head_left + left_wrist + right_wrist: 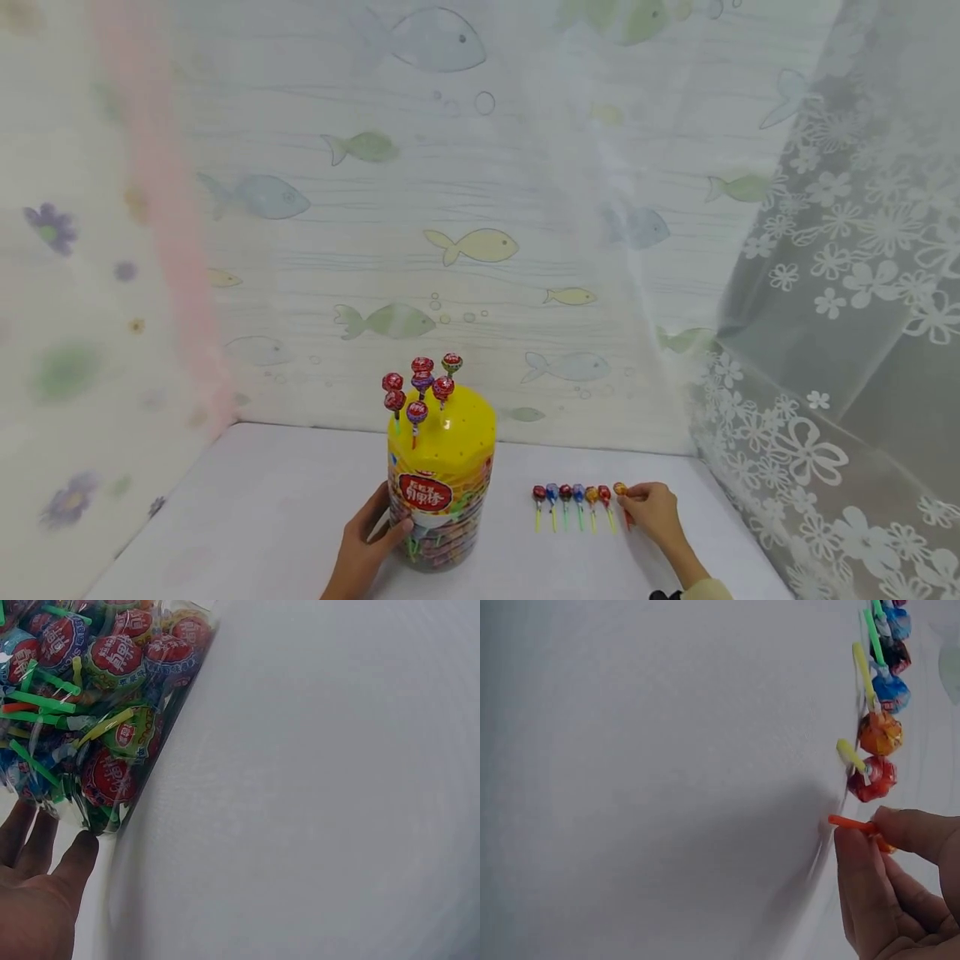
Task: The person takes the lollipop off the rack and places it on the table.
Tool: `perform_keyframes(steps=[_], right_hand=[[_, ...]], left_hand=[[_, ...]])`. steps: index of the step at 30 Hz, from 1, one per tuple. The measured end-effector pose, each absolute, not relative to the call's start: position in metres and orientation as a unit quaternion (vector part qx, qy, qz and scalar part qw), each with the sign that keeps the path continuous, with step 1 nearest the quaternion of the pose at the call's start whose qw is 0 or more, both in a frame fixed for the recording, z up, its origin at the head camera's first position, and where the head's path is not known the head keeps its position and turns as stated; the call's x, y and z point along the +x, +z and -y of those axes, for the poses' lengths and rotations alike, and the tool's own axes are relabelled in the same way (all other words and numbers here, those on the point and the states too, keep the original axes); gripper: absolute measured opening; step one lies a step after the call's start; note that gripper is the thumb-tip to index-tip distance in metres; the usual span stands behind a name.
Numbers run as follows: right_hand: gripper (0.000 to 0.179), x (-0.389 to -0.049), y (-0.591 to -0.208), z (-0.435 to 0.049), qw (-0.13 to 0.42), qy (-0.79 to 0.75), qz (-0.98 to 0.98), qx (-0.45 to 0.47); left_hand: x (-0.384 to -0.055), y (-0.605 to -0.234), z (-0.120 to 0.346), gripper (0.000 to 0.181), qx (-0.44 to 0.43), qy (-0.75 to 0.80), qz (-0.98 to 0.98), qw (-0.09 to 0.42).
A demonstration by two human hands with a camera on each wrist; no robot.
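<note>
My left hand [367, 537] grips the lower left side of a clear plastic jar [450, 546] with a yellow lid, its thumb in front. Wrapped lollipops fill the jar, and several more stand upright in the lid [468, 425]. In the left wrist view the fingertips [84, 844] touch the jar's wall. At the right end of a row of lollipops, my right hand [654, 510] pinches an orange-stick lollipop [847, 822] between thumb and forefinger. Its orange-yellow head [619, 488] shows beyond the fingers in the head view.
Several lollipops with red, blue and orange wrappers lie side by side right of the jar, among them a red one [874, 780] beside the held one. A white cloth [247, 508] covers the table. Fish-print curtain [480, 292] hangs behind; flowered lace [825, 417] hangs at right.
</note>
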State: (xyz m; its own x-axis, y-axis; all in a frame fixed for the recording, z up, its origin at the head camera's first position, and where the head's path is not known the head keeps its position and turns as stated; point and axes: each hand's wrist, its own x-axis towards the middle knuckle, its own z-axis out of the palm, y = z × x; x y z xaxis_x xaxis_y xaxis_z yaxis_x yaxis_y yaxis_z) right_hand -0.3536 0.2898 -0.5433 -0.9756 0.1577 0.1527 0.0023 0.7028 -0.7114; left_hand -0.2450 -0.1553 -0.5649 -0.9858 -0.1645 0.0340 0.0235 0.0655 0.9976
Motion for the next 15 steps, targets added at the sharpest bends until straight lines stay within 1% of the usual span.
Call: perform_keyframes(steps=[4,10,15], right_hand=[[0.018,-0.3564,-0.5449,-0.2876,0.098,0.353,0.93,-0.037],[0.015,-0.3554,-0.5445,-0.2872,0.067,0.371,0.925,-0.047],[0.017,-0.3518,-0.5397,-0.2883,0.043,0.378,0.923,-0.056]], left_hand=[[-0.2454,-0.5666,0.1563,0.087,0.046,-0.682,0.727,0.066],[-0.2438,-0.5668,0.1574,0.085,0.036,-0.687,0.723,0.063],[-0.244,-0.5665,0.1569,0.086,0.042,-0.687,0.723,0.063]])
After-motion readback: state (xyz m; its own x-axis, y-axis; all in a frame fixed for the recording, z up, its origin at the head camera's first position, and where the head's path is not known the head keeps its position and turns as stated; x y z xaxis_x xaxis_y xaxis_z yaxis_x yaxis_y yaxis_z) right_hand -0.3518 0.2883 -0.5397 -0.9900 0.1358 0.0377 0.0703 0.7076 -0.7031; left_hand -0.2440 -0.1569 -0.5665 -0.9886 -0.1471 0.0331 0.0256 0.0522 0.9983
